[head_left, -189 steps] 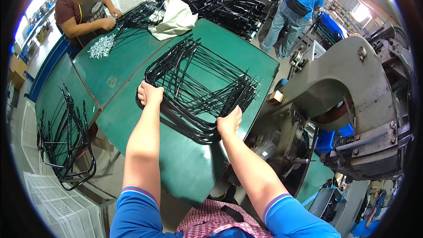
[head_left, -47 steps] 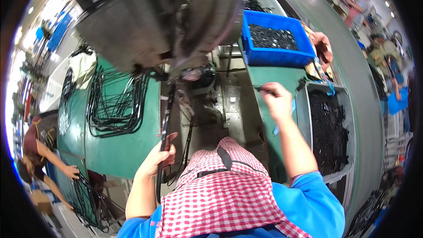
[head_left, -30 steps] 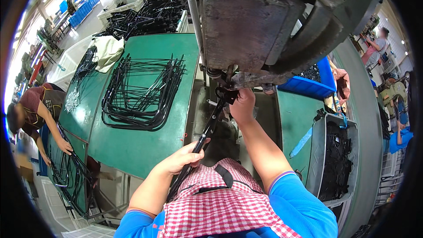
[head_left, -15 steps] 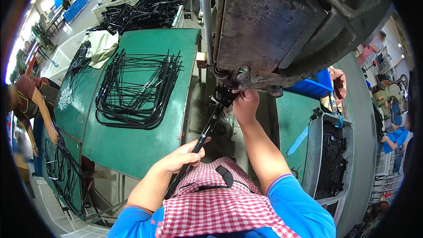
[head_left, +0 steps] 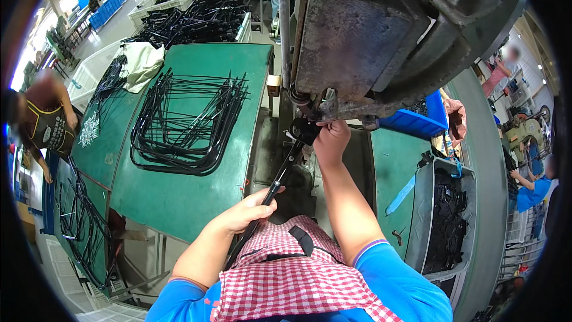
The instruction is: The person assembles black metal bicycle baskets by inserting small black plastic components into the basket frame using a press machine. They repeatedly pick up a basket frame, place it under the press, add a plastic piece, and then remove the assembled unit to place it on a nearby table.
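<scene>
The person is feeding one end of a black bent metal rod into the big grey press machine. To do this well, the rod's tip should be sitting snug and straight under the press, with fingers kept away from the heavy part.

The right hand is pinching closed around the rod's top end, right at the machine. The left hand is curling loosely around the rod lower down, steadying it. More rods are lying piled on the green worktop.
</scene>
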`<state>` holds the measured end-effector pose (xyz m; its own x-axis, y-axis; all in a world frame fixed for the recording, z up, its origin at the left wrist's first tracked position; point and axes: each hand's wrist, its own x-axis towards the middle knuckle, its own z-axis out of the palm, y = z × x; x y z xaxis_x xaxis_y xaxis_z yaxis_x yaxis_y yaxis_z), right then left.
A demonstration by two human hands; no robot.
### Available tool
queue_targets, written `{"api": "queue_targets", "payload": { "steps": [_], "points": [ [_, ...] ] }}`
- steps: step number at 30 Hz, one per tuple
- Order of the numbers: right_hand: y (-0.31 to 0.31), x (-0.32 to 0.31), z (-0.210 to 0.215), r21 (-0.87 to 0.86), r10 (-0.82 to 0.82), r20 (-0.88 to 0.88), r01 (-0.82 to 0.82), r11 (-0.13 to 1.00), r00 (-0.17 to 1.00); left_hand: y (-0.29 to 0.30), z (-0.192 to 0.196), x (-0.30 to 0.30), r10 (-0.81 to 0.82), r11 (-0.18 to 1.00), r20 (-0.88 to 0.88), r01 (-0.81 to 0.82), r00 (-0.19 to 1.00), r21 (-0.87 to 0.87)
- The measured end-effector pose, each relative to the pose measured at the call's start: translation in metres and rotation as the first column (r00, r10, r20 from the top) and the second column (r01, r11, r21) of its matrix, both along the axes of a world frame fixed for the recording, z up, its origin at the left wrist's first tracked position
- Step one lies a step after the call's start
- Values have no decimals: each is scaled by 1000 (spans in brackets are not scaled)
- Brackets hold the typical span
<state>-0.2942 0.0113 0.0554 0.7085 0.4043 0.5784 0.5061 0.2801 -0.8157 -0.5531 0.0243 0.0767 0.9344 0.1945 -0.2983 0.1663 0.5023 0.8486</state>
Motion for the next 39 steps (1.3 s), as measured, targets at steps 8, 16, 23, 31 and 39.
{"api": "queue_targets", "payload": {
  "steps": [8, 16, 23, 31, 39],
  "points": [
    [15, 7, -19, 183, 190, -313, -137, 973, 931, -1, 6, -2, -2, 1000, -27, 2, 1000, -11],
    [-10, 1, -4, -46, -69, 133, 76, 996, 989, -4, -6, -3, 11, 999, 1, -11, 1000, -48],
    [-68, 0, -42, -41, 8, -224, -18, 999, 975, -10, 5, -3, 19, 998, -13, -19, 1000, -57],
    [-102, -43, -91, -345, 99, -421, -260, 902, 902, -5, 11, -4, -18, 1000, -34, 17, 999, -26],
    [-153, -36, -127, -424, 87, -715, -530, 735, 693, -16, 38, -14, -323, 871, -132, 349, 937, 346]
  ]
}}
